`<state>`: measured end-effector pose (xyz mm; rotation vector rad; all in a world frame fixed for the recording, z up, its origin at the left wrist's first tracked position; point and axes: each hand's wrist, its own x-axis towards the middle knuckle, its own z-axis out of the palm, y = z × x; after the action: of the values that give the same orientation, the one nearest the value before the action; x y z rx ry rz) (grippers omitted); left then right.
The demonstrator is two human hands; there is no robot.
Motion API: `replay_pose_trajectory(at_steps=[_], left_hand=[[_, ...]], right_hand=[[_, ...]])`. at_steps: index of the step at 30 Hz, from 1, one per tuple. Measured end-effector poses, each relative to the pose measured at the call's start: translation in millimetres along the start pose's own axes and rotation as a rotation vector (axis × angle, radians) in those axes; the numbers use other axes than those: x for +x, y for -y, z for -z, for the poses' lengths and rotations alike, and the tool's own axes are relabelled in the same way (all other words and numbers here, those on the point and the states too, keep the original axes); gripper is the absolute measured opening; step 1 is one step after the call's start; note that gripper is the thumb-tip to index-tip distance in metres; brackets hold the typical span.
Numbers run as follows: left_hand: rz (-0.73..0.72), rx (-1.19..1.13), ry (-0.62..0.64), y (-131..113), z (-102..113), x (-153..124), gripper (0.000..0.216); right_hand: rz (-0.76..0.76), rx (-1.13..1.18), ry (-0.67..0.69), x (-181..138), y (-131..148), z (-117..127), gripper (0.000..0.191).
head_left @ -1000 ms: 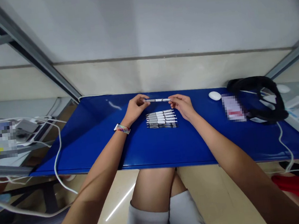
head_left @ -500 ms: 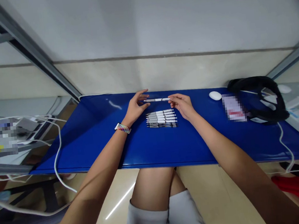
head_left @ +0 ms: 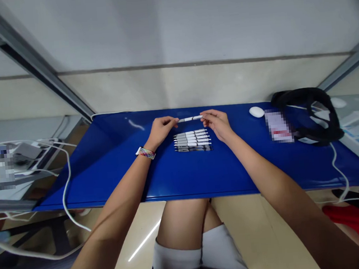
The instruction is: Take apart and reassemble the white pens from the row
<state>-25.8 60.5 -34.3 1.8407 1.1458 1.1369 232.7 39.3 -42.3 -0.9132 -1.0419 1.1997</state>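
A white and grey pen (head_left: 190, 118) is held level between my two hands, just beyond a row of pens. My left hand (head_left: 164, 129) is closed on its left end, with fingers and thumb pinched together. At the other end, my right hand (head_left: 217, 123) pinches the pen between thumb and fingers. Closer to me, several similar pens (head_left: 192, 139) lie side by side on the blue tabletop (head_left: 119, 170), their tips to the left. The nearest one looks darker and see-through.
To the right lie a white oval object (head_left: 256, 112), a blurred-out pinkish item (head_left: 278, 126) and a black headband-like device (head_left: 333, 115). A white cable (head_left: 66, 183) hangs over the left edge. Metal posts (head_left: 43, 75) rise at both sides, with a wall behind.
My left hand's fingers were spread near the pen's left end; they have closed on it. My right hand keeps its hold. The view has shifted slightly.
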Motion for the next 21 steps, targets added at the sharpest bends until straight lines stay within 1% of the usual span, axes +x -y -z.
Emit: replay_pose_trajectory(at_steps=[4,7,9,12,14,16,19,21], left_hand=[[-0.006,-0.091,-0.031,0,1,2,0.026],[-0.026,-0.154,-0.066,0,0,3,0.026],[-0.031,-0.176,-0.091,1,-1,3,0.028],[-0.03,-0.212,-0.121,1,-3,3,0.032],[-0.029,-0.241,-0.128,1,-4,2,0.035],[-0.031,-0.264,-0.132,0,-4,2,0.035],[-0.028,-0.278,-0.135,-1,-4,3,0.034],[-0.024,-0.28,-0.132,-2,-5,3,0.034]], right_hand=[[-0.034,-0.008,-0.008,-1,0,0,0.017],[-0.078,0.021,-0.01,-2,2,-2,0.016],[-0.134,0.103,0.015,-3,5,-2,0.017],[-0.288,0.314,0.1,-5,13,-2,0.022],[-0.361,0.439,0.141,-5,17,-2,0.025],[-0.377,0.503,0.147,-6,19,-4,0.022],[-0.381,0.539,0.124,-6,18,-7,0.011],[-0.376,0.579,0.102,-5,17,-10,0.009]])
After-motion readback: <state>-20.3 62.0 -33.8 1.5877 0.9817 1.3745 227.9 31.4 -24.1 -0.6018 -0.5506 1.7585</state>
